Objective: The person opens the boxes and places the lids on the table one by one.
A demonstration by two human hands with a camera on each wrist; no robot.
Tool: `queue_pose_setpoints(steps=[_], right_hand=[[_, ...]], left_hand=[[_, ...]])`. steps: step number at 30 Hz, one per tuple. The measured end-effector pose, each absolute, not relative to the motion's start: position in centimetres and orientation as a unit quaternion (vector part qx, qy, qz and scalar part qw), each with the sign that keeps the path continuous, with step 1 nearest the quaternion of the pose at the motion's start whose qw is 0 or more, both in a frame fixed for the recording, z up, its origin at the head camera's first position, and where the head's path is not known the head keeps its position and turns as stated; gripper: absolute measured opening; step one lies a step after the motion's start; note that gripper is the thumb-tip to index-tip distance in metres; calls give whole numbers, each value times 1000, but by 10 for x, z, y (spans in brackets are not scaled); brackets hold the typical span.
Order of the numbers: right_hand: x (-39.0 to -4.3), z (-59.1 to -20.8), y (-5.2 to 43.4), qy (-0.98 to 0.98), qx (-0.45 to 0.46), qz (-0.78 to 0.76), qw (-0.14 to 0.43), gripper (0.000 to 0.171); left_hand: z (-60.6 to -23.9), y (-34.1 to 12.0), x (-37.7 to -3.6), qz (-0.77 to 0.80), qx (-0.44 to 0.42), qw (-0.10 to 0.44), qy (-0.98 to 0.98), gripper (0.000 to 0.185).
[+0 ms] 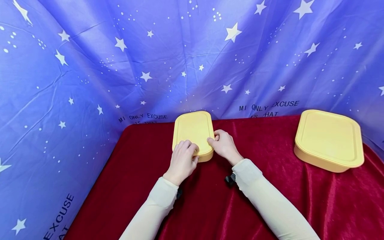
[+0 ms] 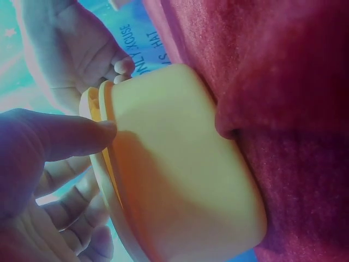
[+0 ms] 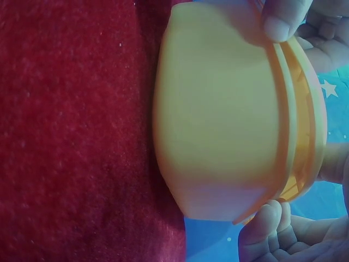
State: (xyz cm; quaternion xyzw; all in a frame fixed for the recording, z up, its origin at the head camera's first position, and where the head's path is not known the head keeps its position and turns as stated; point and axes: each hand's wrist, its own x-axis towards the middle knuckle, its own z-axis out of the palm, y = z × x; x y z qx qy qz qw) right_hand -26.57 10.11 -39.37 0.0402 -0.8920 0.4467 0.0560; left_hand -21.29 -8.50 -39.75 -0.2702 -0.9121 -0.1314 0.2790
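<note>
We saw a small yellow lidded box [image 1: 194,133], rectangular with rounded corners, standing upright on the red cloth at the table's middle, toward twelve o'clock, close under the starry backdrop. Its flat lid [image 1: 192,128] sat on top, the rim lifted slightly off the body at the near edge, showing a narrow gap. The body was plain, smooth-walled and the same pale yellow.

I see the bench [image 1: 270,206] under a rumpled red velvet cloth [image 1: 210,213] — two yellow lidded boxes sit on it, the small box [image 1: 193,131] at the back middle, the large box [image 1: 328,140] well apart at right.
</note>
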Motion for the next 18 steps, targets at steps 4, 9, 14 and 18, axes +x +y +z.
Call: queue_pose_setpoints(steps=[4,9,14,18], right_hand=[[-266,-393,101,-892,40,445,60,36],[-265,-394,101,-892,41,446,59,37],[-266,-395,101,-892,40,446,59,37],[-265,-395,102,-893,42,444,61,37]], left_hand=[[-397,-84,-213,-128,-272,280,-912,22],[-397,-85,-213,-128,-275,278,-911,22],[-397,-85,-212,-129,-277,276,-911,21],[-397,-84,-212,-129,-278,274,-912,21]])
